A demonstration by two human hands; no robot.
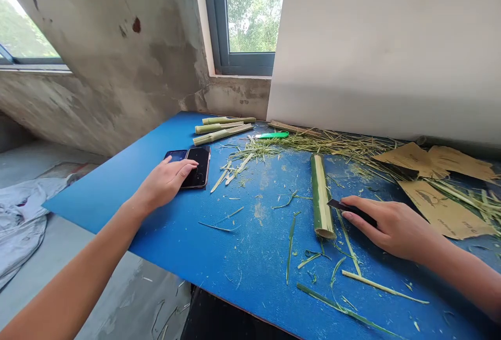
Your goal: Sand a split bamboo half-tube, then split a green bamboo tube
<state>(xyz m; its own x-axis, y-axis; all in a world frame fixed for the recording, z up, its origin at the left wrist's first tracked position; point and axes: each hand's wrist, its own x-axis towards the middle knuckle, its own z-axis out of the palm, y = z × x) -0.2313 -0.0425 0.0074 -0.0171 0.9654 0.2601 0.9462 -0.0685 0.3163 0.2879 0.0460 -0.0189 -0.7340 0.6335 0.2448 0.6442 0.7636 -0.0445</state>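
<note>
My left hand [167, 175] rests over a smartphone [200, 170], its fingers stretched out onto the dark screen. Beside that phone lies another dark, phone-like device [176, 155], partly covered by my hand. My right hand [395, 225] is closed around a dark, flat-bladed knife [354, 211]. The knife's tip points left, close to a bamboo tube [323, 199] lying lengthwise on the table; I cannot tell whether they touch. Part of the tube's green skin is scraped off, leaving a pale strip, and its near end shows hollow.
Several bamboo pieces [223, 132] and a green-handled knife [272, 135] lie at the back of the blue table [156, 241]. Bamboo shavings [313, 142] pile along the white board [383, 58]. Brown cardboard pieces [446, 209] lie at right. Loose strips [385, 285] lie near the front.
</note>
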